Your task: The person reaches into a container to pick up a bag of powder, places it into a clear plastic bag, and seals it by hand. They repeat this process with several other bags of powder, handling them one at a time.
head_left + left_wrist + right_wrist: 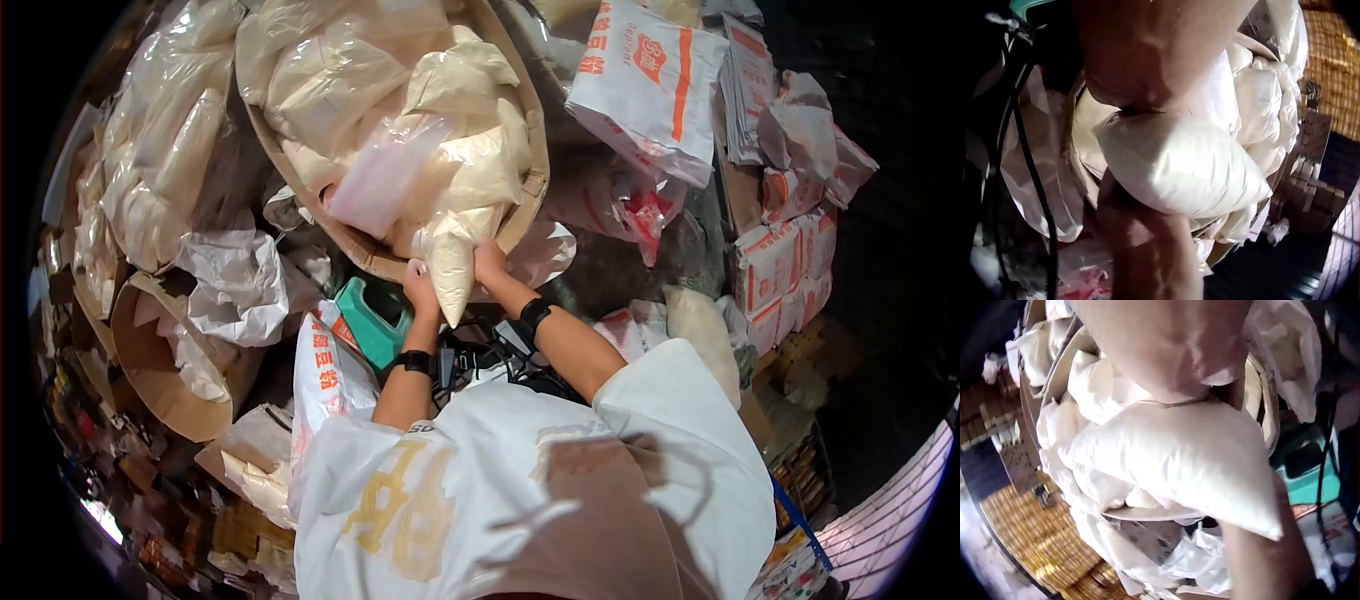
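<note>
A plump, cream-coloured filled bag (451, 272) is held between the two hands at the near rim of a large round carton (540, 170). My left hand (421, 290) grips its left side and my right hand (489, 265) its right side. In the left wrist view the bag (1179, 165) lies between the left hand (1147, 56) and the right hand (1141, 231). In the right wrist view the same bag (1172, 456) spans below the right hand (1172, 350). Most fingertips are hidden behind the bag. Similar bags (470, 170) fill the carton.
A green plastic container (372, 325) stands just left of the left forearm. Another carton (200, 420) and clear bags of pale contents (165, 170) are at the left. White printed sacks (650, 90) lie at the upper right, with stacked printed packs (765, 270) farther right.
</note>
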Demonstrator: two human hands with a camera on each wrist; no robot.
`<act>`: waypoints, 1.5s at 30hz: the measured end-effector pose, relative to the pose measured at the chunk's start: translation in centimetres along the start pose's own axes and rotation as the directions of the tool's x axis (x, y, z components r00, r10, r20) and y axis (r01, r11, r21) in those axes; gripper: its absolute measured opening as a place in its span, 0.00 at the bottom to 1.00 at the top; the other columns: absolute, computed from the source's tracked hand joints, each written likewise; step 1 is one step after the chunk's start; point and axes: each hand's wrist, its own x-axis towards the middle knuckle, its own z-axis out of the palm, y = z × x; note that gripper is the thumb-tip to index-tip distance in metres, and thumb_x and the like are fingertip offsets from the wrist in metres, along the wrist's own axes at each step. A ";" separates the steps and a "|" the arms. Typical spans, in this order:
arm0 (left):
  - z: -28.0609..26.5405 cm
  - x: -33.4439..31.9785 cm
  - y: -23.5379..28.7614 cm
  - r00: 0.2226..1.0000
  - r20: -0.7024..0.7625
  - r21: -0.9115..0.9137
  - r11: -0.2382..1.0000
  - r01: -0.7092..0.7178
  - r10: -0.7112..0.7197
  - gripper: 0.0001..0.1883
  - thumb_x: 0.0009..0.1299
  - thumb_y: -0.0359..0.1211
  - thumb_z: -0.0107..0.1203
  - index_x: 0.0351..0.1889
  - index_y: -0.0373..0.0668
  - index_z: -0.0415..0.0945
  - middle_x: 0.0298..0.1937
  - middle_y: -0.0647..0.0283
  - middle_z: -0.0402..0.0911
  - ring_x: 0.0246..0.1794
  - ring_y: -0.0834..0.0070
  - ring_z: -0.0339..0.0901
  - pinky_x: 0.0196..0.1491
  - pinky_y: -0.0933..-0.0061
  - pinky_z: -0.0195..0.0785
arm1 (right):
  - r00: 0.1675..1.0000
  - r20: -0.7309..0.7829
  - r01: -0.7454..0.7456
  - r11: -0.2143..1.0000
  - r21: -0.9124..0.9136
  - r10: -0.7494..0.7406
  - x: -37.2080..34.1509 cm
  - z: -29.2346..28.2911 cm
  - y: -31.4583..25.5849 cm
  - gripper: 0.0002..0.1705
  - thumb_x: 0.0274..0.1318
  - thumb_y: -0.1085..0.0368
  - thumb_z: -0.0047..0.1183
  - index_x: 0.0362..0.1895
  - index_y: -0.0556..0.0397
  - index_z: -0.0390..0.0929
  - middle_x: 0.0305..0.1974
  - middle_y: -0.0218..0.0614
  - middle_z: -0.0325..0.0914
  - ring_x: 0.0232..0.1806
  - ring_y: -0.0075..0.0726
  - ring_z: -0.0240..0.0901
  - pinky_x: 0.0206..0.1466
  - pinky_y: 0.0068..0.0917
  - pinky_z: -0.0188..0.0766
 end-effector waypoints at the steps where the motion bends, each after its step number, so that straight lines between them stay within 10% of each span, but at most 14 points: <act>1: -0.2 -1.0 2.1 0.994 -0.106 -0.050 0.998 -0.031 0.025 0.08 0.66 0.28 0.54 0.27 0.35 0.69 0.25 0.47 0.71 0.24 0.63 0.66 0.31 0.61 0.64 | 0.994 0.010 -0.107 0.987 0.119 0.107 -0.4 -0.3 -1.0 0.17 0.60 0.62 0.43 0.50 0.55 0.76 0.50 0.58 0.78 0.51 0.61 0.75 0.50 0.47 0.70; 5: 0.2 -0.8 2.1 0.975 -0.160 -0.090 0.982 -0.168 0.152 0.09 0.66 0.31 0.54 0.27 0.34 0.70 0.23 0.47 0.72 0.22 0.62 0.64 0.32 0.61 0.65 | 0.989 -0.117 -0.046 0.950 0.310 0.086 -1.6 -0.1 -2.7 0.14 0.57 0.73 0.41 0.46 0.59 0.74 0.48 0.56 0.79 0.50 0.55 0.75 0.49 0.44 0.70; 8: 0.3 0.2 1.3 0.999 -0.033 -0.054 0.998 0.041 -0.043 0.10 0.66 0.32 0.55 0.28 0.34 0.70 0.23 0.51 0.73 0.22 0.65 0.66 0.32 0.62 0.65 | 0.992 -0.118 0.005 0.909 0.417 0.048 0.3 1.4 -0.2 0.13 0.55 0.75 0.40 0.44 0.62 0.72 0.43 0.54 0.79 0.47 0.60 0.74 0.48 0.45 0.70; 12: -1.3 0.9 3.7 0.980 -0.076 -0.354 0.924 0.146 -0.184 0.13 0.66 0.29 0.58 0.23 0.38 0.65 0.20 0.64 0.68 0.22 0.76 0.63 0.29 0.66 0.62 | 0.888 0.036 0.451 0.851 -0.269 -0.459 -0.6 -2.6 -2.1 0.09 0.53 0.75 0.44 0.40 0.61 0.72 0.39 0.54 0.74 0.46 0.65 0.71 0.49 0.47 0.69; 13: -1.5 1.2 3.1 0.981 -0.181 -0.137 0.990 0.042 -0.067 0.14 0.67 0.29 0.59 0.23 0.42 0.65 0.20 0.69 0.65 0.20 0.79 0.62 0.26 0.71 0.60 | 0.862 0.064 0.498 0.814 -0.299 -0.503 -1.3 -3.1 -2.8 0.08 0.53 0.75 0.44 0.39 0.61 0.72 0.39 0.54 0.73 0.47 0.66 0.70 0.50 0.48 0.69; 16: -0.8 1.7 4.7 0.891 0.050 -0.752 0.570 0.331 -0.452 0.13 0.70 0.31 0.58 0.26 0.44 0.66 0.21 0.72 0.66 0.20 0.80 0.64 0.25 0.76 0.60 | 0.765 0.031 0.629 0.736 -0.250 -0.643 -2.4 -3.9 -4.0 0.06 0.53 0.75 0.45 0.37 0.60 0.71 0.40 0.54 0.71 0.48 0.65 0.69 0.52 0.49 0.68; 20: -0.7 4.3 2.4 0.722 0.618 -0.761 -0.005 0.649 -0.310 0.06 0.75 0.34 0.53 0.36 0.45 0.74 0.28 0.70 0.75 0.22 0.80 0.66 0.26 0.82 0.61 | 0.656 0.014 0.743 0.643 -0.186 -0.755 -0.9 -4.3 -4.8 0.09 0.51 0.76 0.45 0.38 0.60 0.72 0.39 0.53 0.70 0.50 0.63 0.68 0.53 0.49 0.68; 25: -2.8 5.5 4.4 0.596 0.711 -0.675 -0.124 0.728 -0.374 0.11 0.74 0.42 0.56 0.38 0.46 0.75 0.27 0.72 0.73 0.21 0.82 0.62 0.25 0.83 0.58 | 0.646 0.010 0.761 0.642 -0.092 -0.764 1.5 -3.4 -4.9 0.10 0.44 0.73 0.47 0.35 0.60 0.75 0.36 0.56 0.74 0.44 0.66 0.70 0.50 0.49 0.69; 32: -4.5 7.2 6.8 0.318 0.787 -0.393 -0.032 0.919 -0.529 0.25 0.62 0.60 0.63 0.28 0.49 0.71 0.15 0.77 0.61 0.13 0.86 0.57 0.18 0.85 0.53 | 0.910 0.183 0.407 0.886 -0.223 -0.372 2.0 -1.9 -5.0 0.07 0.44 0.71 0.51 0.30 0.61 0.78 0.32 0.59 0.78 0.37 0.64 0.76 0.44 0.45 0.74; 34: -4.6 8.1 7.0 0.223 0.787 -0.293 -0.031 0.956 -0.575 0.23 0.62 0.57 0.65 0.27 0.50 0.71 0.17 0.76 0.64 0.14 0.86 0.59 0.18 0.85 0.54 | 0.953 0.299 -0.022 0.996 -0.083 0.046 4.7 0.1 -4.0 0.06 0.53 0.69 0.51 0.34 0.58 0.78 0.28 0.49 0.79 0.31 0.51 0.78 0.36 0.41 0.77; 36: -4.2 10.4 4.3 0.128 0.818 -0.192 -0.056 0.980 -0.562 0.20 0.63 0.54 0.65 0.27 0.49 0.73 0.19 0.75 0.68 0.15 0.85 0.62 0.18 0.85 0.56 | 0.776 0.479 -0.583 0.757 0.296 0.410 4.9 0.6 -5.4 0.09 0.59 0.67 0.49 0.38 0.60 0.76 0.26 0.43 0.77 0.30 0.44 0.79 0.32 0.37 0.79; 40: -2.2 12.8 0.7 0.248 0.772 -0.208 0.136 0.969 -0.585 0.09 0.67 0.39 0.63 0.33 0.46 0.78 0.26 0.72 0.76 0.18 0.78 0.69 0.21 0.81 0.62 | 0.718 0.669 -0.603 0.649 0.464 0.189 7.2 -0.1 -3.3 0.03 0.61 0.71 0.48 0.37 0.51 0.74 0.30 0.33 0.71 0.29 0.35 0.70 0.37 0.43 0.79; 43: -2.8 13.6 2.8 0.224 0.747 -0.152 0.167 0.974 -0.626 0.09 0.66 0.34 0.63 0.28 0.47 0.73 0.23 0.72 0.72 0.19 0.77 0.67 0.22 0.77 0.61 | 0.813 0.579 -0.007 0.996 -0.083 0.054 7.6 -1.4 -3.1 0.05 0.58 0.67 0.56 0.37 0.54 0.79 0.28 0.35 0.77 0.32 0.38 0.75 0.36 0.45 0.76; 45: -2.9 13.7 4.8 0.203 0.713 -0.147 0.140 0.979 -0.671 0.15 0.65 0.35 0.62 0.21 0.48 0.66 0.19 0.73 0.65 0.19 0.78 0.61 0.23 0.76 0.58 | 0.810 0.582 0.407 0.785 -0.468 -0.073 7.2 -2.6 -3.6 0.08 0.56 0.64 0.61 0.37 0.56 0.82 0.27 0.37 0.81 0.34 0.41 0.79 0.36 0.47 0.75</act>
